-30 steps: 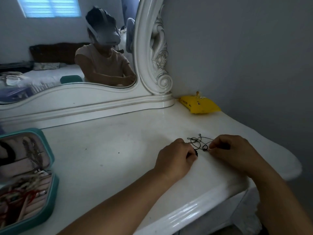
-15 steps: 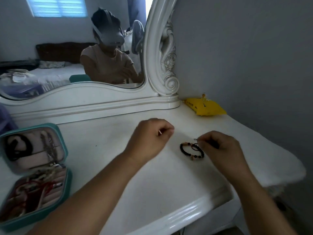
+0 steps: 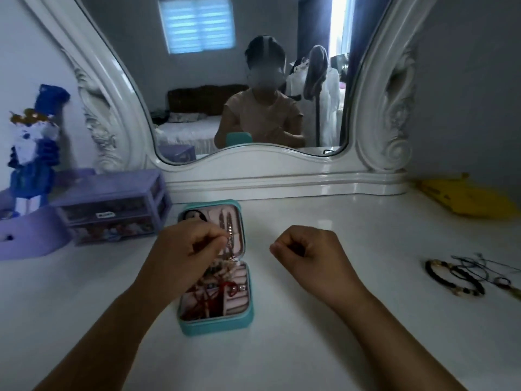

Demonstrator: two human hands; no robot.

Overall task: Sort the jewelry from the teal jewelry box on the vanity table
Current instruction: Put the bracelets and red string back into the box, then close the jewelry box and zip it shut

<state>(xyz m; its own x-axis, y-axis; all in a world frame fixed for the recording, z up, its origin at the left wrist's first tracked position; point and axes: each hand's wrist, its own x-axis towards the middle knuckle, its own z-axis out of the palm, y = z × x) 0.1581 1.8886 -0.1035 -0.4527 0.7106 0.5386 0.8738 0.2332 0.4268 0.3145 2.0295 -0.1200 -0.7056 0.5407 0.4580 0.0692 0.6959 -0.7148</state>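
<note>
We see the teal jewelry box [image 3: 217, 324] lying open in the middle of the white tabletop [image 3: 310, 348], right in front of us. Its long side runs away from us toward the mirror [image 3: 253, 80]. The lid [image 3: 238, 218] lies flat at the far end and the tray part is at the near end, so the open side faces up

Our left hand [image 3: 183, 249] is over the box. Its fingers [image 3: 217, 239] are bent and pressed together at the tips, near a silver chain [image 3: 229, 235] in the lid. They seem to pinch it, but we cannot tell for sure. Our right hand [image 3: 307, 252] is just beside the box on the right, above the tabletop. Its fingers are curled in and we see nothing in them

We think the job is only partly done. Some black bracelets [image 3: 454, 277] and thin dark cords [image 3: 485, 268] already lie far off to the right on the tabletop, well apart from the box. The box is not empty yet: it has red string [image 3: 208, 297], beads and other small bits in it, all mixed up. So most of the sorting is left

Farther out, a purple drawer box [image 3: 112, 206] stands on the left, and a yellow pouch [image 3: 465, 198] lies at the far right by the wall
</note>
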